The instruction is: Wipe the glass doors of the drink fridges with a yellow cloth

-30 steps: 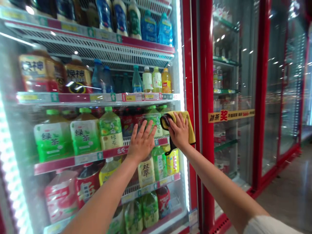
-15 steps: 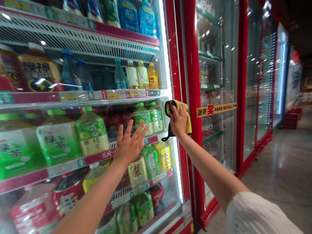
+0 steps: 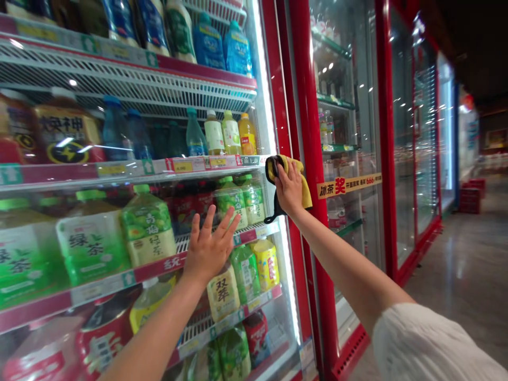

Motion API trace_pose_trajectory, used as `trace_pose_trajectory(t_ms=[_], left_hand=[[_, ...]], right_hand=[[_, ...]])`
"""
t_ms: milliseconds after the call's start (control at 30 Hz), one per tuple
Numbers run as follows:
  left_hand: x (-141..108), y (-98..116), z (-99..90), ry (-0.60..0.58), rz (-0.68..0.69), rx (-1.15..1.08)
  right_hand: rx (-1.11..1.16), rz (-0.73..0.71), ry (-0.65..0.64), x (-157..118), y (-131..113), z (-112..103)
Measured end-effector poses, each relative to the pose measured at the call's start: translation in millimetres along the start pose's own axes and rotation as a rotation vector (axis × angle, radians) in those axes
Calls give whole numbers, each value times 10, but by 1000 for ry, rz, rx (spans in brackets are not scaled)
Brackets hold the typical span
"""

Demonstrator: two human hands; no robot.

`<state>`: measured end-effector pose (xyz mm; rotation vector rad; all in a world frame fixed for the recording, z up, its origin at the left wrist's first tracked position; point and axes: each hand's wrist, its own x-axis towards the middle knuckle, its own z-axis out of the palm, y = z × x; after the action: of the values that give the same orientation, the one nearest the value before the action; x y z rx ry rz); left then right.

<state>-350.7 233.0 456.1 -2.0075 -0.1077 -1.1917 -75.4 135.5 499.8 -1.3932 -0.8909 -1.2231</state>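
Note:
A yellow cloth with a black edge and a hanging loop (image 3: 305, 186) lies under my right hand (image 3: 289, 185), pressed against the right side of the glass door and its red frame. The fingers lie over the cloth and hold it, its lower part hanging behind the wrist. My left hand (image 3: 212, 246) is spread with its fingers apart and seems to rest on the glass, left of the cloth; nothing is in it. Behind the glass, close to the left hand, stand green tea bottles (image 3: 148, 225) and a bottle with a cream label (image 3: 223, 293).
Shelves of drinks fill the lit fridge; a price-tag rail (image 3: 222, 163) runs along one shelf. To the right stands another glass-doored cooler with a red frame (image 3: 313, 132) and a yellow strip sign (image 3: 349, 186). Red crates (image 3: 470, 197) stand farther along the grey floor (image 3: 448, 296).
My right hand and the cloth have shifted slightly left and up against the door. The view has tilted a little, so the shelves appear lower. My left hand stays spread at nearly the same place.

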Motion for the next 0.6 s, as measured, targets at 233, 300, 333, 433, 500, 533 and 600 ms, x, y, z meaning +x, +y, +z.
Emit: trace_pose_trajectory(t_ms=[233, 300, 333, 433, 500, 533, 600], left_hand=[[-12, -4, -8, 5, 8, 28], [-15, -5, -3, 14, 9, 34], [-16, -6, 1, 19, 7, 31], [-22, -8, 18, 29, -5, 3], [-25, -10, 26, 26, -11, -19], [-26, -10, 27, 25, -13, -26], [-29, -10, 27, 21, -12, -29]], right_hand=[[21, -352, -122, -621, 118, -205], [33, -308, -89, -535, 179, -190], [32, -255, -55, -408, 173, -155], [18, -89, 54, 15, 3, -18], [22, -97, 69, 74, -144, 18], [31, -152, 48, 5, -192, 3], [57, -311, -36, -269, -195, -89]])
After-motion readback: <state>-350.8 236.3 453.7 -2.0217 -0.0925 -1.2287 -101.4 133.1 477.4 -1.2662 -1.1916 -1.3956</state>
